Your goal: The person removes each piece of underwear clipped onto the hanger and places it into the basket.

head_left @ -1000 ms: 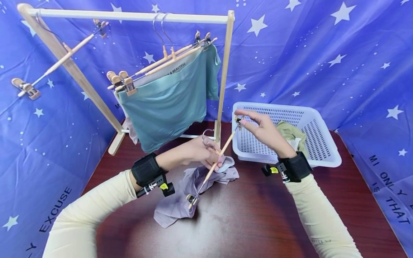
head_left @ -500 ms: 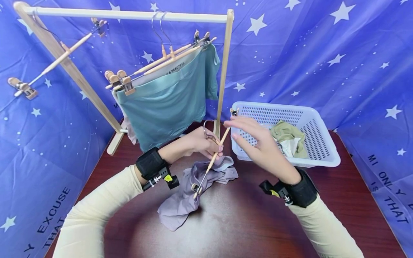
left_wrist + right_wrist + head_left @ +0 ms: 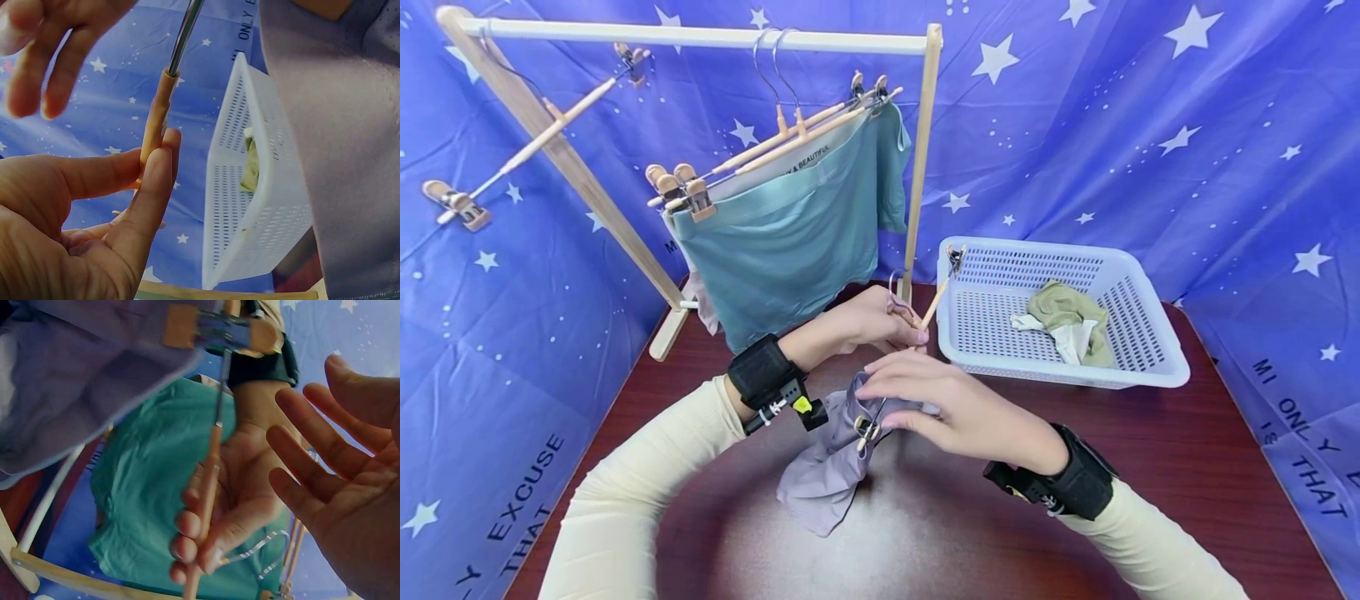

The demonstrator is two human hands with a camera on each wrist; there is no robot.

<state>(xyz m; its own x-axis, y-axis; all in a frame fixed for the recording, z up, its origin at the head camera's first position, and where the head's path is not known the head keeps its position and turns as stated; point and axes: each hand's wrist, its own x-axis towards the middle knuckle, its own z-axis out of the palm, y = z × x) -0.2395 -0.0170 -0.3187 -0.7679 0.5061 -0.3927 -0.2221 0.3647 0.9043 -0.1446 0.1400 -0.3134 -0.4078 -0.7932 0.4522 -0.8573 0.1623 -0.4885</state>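
My left hand (image 3: pixel 880 327) grips the middle of a wooden clip hanger (image 3: pixel 929 310) (image 3: pixel 156 119) (image 3: pixel 208 487), fingers curled round its bar. The hanger's lower clip (image 3: pixel 865 428) (image 3: pixel 215 329) is clamped on a lilac garment (image 3: pixel 831 462) (image 3: pixel 337 144) (image 3: pixel 75 369) that lies crumpled on the dark red table (image 3: pixel 970 533). The upper clip (image 3: pixel 955 257) sticks up by the basket's rim. My right hand (image 3: pixel 940 402) (image 3: pixel 337 481) hovers over the garment and lower clip, fingers straight and spread, holding nothing.
A white perforated basket (image 3: pixel 1142 350) (image 3: pixel 250 206) at the right holds an olive and white cloth (image 3: pixel 1067 321). A wooden rack (image 3: pixel 700 37) at the back carries teal shorts (image 3: pixel 782 242) on clip hangers and one bare hanger (image 3: pixel 512 158) at the left.
My right hand left the hanger's upper clip and came down and left to above the lower clip and garment. The left hand kept its grip and rose slightly.
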